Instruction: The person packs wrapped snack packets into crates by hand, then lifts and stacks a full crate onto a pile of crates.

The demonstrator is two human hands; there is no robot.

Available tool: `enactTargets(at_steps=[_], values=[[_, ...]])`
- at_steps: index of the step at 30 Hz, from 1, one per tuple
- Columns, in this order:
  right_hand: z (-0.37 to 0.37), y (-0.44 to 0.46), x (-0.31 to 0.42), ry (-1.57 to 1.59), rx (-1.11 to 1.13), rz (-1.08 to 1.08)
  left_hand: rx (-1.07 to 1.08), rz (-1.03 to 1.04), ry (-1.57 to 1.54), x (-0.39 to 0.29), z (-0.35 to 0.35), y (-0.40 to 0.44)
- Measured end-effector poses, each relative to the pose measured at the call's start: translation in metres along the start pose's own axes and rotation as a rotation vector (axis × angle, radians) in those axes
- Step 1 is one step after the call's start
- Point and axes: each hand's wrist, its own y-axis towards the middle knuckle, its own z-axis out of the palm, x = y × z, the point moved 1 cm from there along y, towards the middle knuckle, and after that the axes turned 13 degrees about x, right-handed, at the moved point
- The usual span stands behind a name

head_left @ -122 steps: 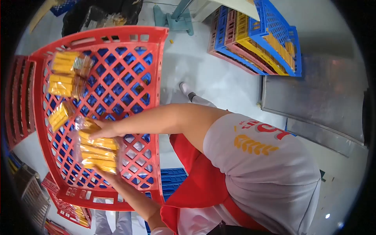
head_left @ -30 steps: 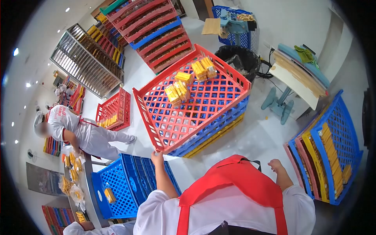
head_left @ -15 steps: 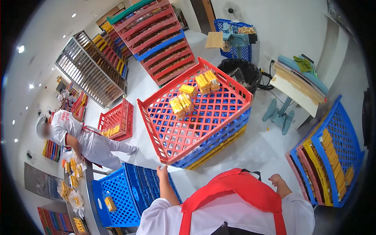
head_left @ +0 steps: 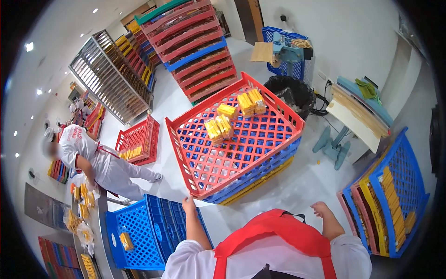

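Note:
A red crate [head_left: 232, 160] tops a stack of blue and yellow crates in front of me. Several clear packs of yellow sticks [head_left: 219, 129] lie toward its far side. My left hand [head_left: 188, 203] is at the crate's near left corner; its fingers are too small to tell whether they grip the rim. Out to the right, my right hand [head_left: 318, 209] hangs over the floor, apart from the crates, with loosely bent fingers and nothing in it.
At left a co-worker [head_left: 100, 158] stands by a table [head_left: 100, 232] with yellow packs. A blue crate [head_left: 139, 232] is near my left arm. Tilted crates [head_left: 385, 200] stand at right. Beyond are a black bin [head_left: 290, 93] and tall red crates [head_left: 195, 51].
Earlier both hands held a pack inside the red crate; now the pack lies there and my hands are out of the crate. Since half a second ago the view has shifted slightly.

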Motion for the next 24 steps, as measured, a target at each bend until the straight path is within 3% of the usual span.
enactTargets(at_steps=[3, 6, 8, 13, 15, 17, 20, 24], values=[[0.009, 0.029, 0.049, 0.035, 0.130, -0.082, -0.037, 0.029, -0.016, -0.028, -0.004, -0.011], [0.039, 0.039, 0.096, -0.072, 0.093, -0.148, -0.014, 0.045, 0.051, 0.007, -0.014, 0.014], [0.063, 0.038, 0.117, -0.195, 0.120, -0.154, 0.014, 0.102, -0.118, 0.030, -0.019, 0.027], [0.090, 0.049, 0.134, -0.378, 0.146, -0.282, -0.073, -0.039, -0.138, 0.026, -0.025, 0.019], [0.090, 0.021, 0.148, -0.295, 0.173, -0.022, -0.090, -0.016, -0.121, 0.031, -0.024, 0.038], [0.079, 0.043, 0.133, -0.166, 0.133, 0.007, -0.086, -0.006, -0.126, 0.007, -0.019, 0.036], [0.063, 0.056, 0.129, 0.081, 0.082, 0.017, -0.027, 0.092, -0.076, 0.018, -0.007, 0.075], [0.051, 0.067, 0.134, 0.332, 0.071, -0.017, 0.039, 0.060, -0.063, 0.024, 0.016, 0.103]])
